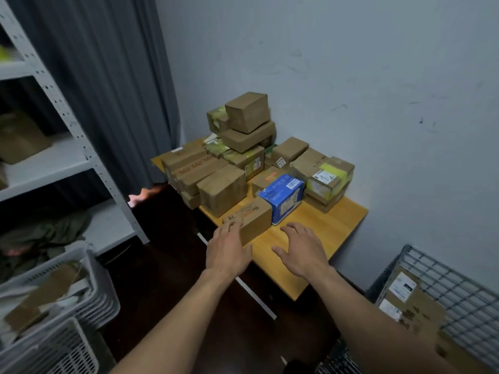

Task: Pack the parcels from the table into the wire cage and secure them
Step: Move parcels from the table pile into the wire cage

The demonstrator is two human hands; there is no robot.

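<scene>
Parcels [243,157] crowd the far half of the bench [332,228], the back ones hidden behind the stack. My left hand [228,255] rests on the small carton [256,215] at the near-left edge, fingers [232,228] loosely draped over its end. My right hand [302,255] hovers just beside it, fingers [295,229] spread. The blue box [283,197] touches the carton. The wire cage [459,290], lower right, is cut off, my forearm across it, with a blurry labelled box [410,300] inside. White baskets [67,292] sit off left.

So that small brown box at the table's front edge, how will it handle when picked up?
The small brown box looks like square-cornered cardboard, so probably stiff and unlikely to roll. It looks small beside the left hand touching it, so likely a light, one-handed lift.
</scene>
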